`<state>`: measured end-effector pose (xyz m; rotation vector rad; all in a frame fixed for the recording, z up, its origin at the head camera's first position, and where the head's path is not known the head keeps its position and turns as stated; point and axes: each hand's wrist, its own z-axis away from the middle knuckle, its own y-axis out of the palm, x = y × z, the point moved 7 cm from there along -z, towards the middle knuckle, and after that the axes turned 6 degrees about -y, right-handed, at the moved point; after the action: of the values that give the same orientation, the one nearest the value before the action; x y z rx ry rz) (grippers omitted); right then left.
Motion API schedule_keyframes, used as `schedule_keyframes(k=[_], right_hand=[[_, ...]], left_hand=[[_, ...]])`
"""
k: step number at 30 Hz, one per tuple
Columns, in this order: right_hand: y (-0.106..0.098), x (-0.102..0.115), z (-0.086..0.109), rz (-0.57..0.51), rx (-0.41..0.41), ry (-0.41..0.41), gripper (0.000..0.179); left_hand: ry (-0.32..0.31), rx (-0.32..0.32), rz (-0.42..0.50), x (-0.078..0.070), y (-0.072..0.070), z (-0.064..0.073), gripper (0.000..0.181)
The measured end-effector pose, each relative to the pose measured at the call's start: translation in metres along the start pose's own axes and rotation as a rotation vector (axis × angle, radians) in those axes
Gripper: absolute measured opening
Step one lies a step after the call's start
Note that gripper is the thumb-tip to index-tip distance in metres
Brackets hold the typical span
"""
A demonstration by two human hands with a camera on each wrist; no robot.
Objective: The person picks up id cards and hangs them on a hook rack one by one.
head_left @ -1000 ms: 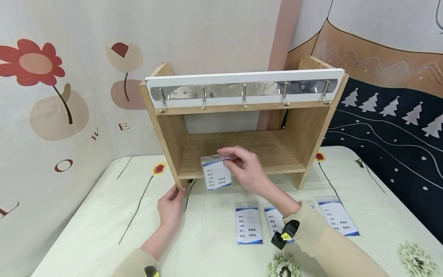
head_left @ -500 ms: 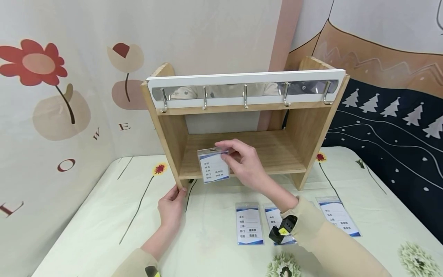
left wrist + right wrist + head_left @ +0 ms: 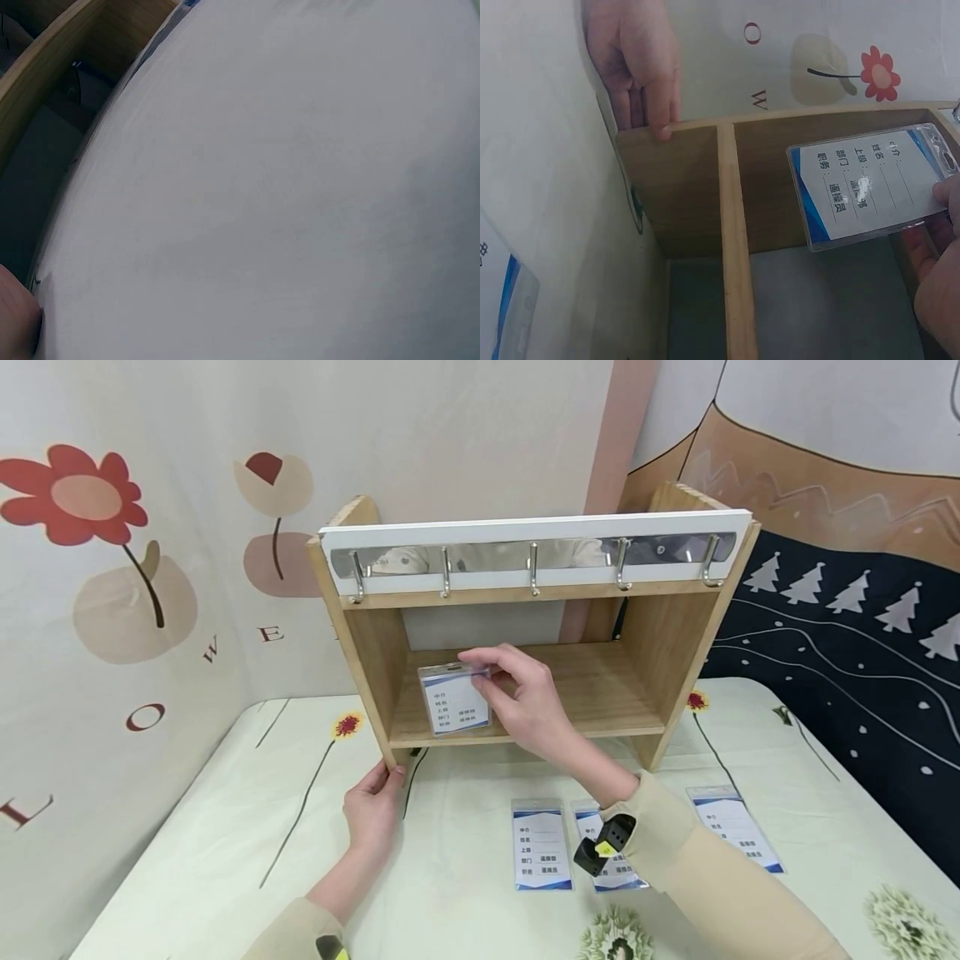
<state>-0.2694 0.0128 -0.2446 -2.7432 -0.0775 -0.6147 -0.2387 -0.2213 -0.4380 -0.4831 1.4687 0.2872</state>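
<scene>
In the head view my right hand [image 3: 521, 697] pinches a badge holder [image 3: 456, 700] by its top right corner, with thumb and fingers. The badge is clear plastic with a white and blue printed card, and hangs in front of the wooden shelf [image 3: 487, 739], below the hooks and apart from them. In the right wrist view the slot at the top of the badge [image 3: 866, 187] shows. My left hand [image 3: 372, 810] grips the lower front end of the shelf's left side panel; the right wrist view shows the left hand's fingers [image 3: 660, 105] at that panel's edge.
A white rail [image 3: 487, 532] with several metal hooks [image 3: 446, 572] crosses the shelf's top front. More badges lie on the pale cloth: one badge [image 3: 542, 847] in the middle, another badge [image 3: 588, 827] partly behind my right wrist, and a badge [image 3: 735, 828] to the right.
My right hand has risen and moved slightly left, carrying the badge holder from below the shelf board's front edge up in front of the board. My left hand stays on the panel.
</scene>
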Motion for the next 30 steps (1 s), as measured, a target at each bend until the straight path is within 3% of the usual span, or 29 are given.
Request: schedule_keyframes(k=[12, 30], right_hand=[[-0.002, 0.003, -0.012, 0.042, -0.031, -0.057, 0.026], [0.007, 0.016, -0.033, 0.053, -0.132, -0.216, 0.023]], left_hand=[[0.008, 0.005, 0.005, -0.001, 0.0, 0.002, 0.042], [0.019, 0.002, 0.001, -0.002, 0.001, 0.001, 0.041]])
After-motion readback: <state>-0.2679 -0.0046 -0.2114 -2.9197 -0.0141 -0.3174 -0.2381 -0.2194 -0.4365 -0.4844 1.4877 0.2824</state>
